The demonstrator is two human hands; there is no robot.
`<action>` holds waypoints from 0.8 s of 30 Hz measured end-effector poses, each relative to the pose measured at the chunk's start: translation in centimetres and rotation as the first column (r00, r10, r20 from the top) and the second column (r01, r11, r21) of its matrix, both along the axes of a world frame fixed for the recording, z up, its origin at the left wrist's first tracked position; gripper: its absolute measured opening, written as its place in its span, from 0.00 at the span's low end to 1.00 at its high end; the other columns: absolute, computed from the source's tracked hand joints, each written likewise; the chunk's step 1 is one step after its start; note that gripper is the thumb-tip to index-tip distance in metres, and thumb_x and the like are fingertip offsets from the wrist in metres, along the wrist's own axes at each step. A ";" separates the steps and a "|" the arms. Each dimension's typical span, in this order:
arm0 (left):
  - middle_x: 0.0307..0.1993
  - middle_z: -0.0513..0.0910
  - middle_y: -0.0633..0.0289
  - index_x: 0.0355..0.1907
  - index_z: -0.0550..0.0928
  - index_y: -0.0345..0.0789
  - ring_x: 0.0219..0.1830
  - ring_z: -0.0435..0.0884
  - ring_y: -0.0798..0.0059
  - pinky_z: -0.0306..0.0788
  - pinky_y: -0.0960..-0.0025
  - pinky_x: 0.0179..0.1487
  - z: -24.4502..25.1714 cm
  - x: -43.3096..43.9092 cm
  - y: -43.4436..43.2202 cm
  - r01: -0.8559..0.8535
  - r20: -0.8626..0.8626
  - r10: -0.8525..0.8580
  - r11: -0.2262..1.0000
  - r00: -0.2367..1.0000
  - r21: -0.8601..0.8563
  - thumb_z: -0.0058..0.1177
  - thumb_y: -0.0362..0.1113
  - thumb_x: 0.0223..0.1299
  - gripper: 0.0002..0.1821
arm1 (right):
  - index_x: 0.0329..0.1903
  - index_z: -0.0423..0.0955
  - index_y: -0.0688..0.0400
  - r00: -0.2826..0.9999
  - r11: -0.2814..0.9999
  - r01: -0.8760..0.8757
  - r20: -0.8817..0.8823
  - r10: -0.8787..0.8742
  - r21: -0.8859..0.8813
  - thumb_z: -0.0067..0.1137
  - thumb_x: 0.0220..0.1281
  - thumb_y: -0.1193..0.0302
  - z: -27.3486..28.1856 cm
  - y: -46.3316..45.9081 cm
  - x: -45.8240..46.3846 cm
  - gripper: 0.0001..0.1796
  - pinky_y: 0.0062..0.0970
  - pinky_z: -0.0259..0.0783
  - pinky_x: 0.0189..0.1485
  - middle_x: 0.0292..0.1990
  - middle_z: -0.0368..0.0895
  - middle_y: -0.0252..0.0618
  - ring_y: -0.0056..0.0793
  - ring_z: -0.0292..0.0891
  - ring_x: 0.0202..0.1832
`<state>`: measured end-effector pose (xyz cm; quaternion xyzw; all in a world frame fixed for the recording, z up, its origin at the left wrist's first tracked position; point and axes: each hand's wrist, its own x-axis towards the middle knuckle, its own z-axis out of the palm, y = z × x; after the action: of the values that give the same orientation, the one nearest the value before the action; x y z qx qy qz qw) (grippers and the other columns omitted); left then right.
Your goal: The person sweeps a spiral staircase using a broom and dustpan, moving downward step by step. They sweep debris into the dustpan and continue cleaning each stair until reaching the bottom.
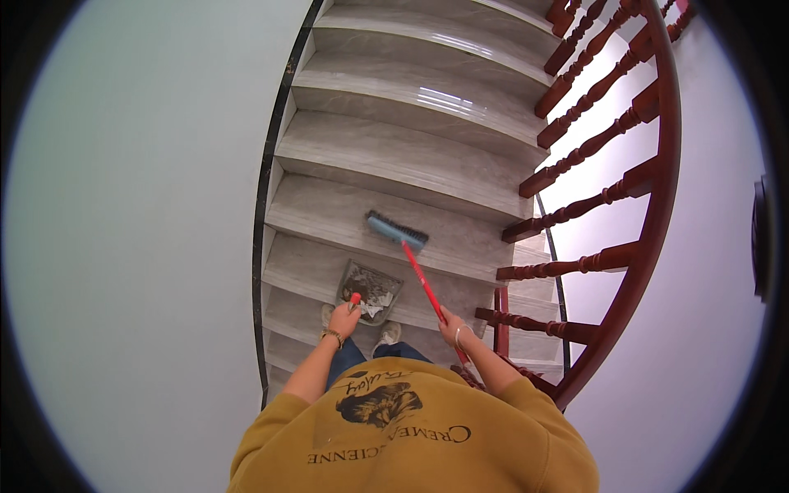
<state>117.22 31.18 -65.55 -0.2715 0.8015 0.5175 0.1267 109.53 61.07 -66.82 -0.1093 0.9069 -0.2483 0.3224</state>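
Observation:
My left hand is closed around the upright handle of a dustpan, its red tip showing above the fist. Below it the grey dustpan rests on a stair tread and holds dark dirt and pale scraps. With my right hand I grip the red stick of a broom. The blue broom head with dark bristles lies one step higher, up and to the right of the dustpan, apart from it. The stick's lower end passes below my right wrist.
Grey marble stairs rise ahead. A dark red wooden handrail with turned balusters curves along the right. A white wall with black edging bounds the left. My shoes stand just below the dustpan. A lower flight shows beyond the balusters.

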 end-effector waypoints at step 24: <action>0.21 0.74 0.49 0.22 0.73 0.31 0.27 0.74 0.53 0.65 0.60 0.32 0.6 0.5 -1.0 -0.059 -0.034 0.058 0.998 0.998 -0.023 0.44 0.44 0.51 0.16 | 0.61 0.57 0.52 0.813 0.966 0.238 0.565 -0.139 -0.105 0.45 0.52 0.71 11.0 2.0 1.4 0.29 0.29 0.69 0.34 0.27 0.72 0.46 0.29 0.71 0.28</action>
<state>117.71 30.16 -64.95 -0.2877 0.8014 0.5157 0.0948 110.90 63.09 -55.85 0.0305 0.7563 -0.3769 0.5339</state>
